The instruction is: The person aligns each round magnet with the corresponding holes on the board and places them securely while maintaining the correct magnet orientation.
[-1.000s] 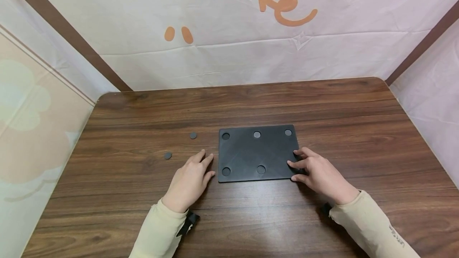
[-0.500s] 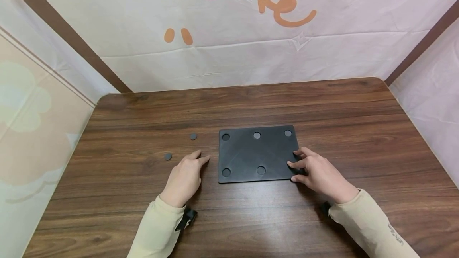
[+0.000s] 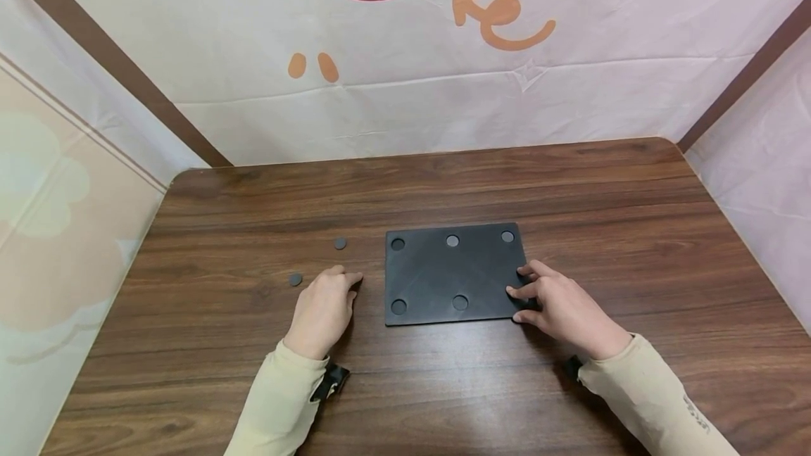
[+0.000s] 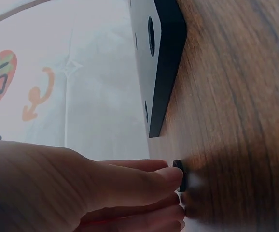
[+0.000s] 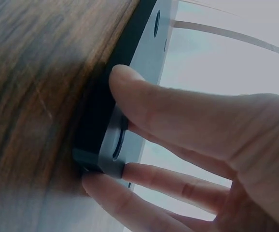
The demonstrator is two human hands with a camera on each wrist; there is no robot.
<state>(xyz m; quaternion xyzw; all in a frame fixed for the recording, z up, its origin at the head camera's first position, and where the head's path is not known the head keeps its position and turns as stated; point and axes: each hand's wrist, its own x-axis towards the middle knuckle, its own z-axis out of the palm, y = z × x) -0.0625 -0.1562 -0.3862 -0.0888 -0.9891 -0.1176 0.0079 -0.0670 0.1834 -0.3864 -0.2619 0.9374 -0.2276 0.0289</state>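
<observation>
My left hand [image 3: 322,312] is low over the wood table, left of a flat black plate [image 3: 424,269]. Its thumb and fingertips appear to pinch a small dark disc [image 4: 180,175] close to the tabletop; in the head view that disc is hidden beneath the hand. At the plate's right end my right hand [image 3: 564,305] rests its thumb [image 5: 126,77] and fingers on the edge and corner, steadying rather than lifting it. Round recesses run along the plate's long sides, some lighter inside than others. My right hand covers the lower right corner.
Two loose dark discs, a farther disc [image 3: 340,243] and a nearer disc [image 3: 295,279], lie left of the plate. The wood table [image 3: 602,195] meets a white printed cloth [image 3: 253,118] behind, with more cloth on both sides.
My left hand has drawn back leftward from the plate's edge, and its spread fingers have come together. My right hand and the plate stay put.
</observation>
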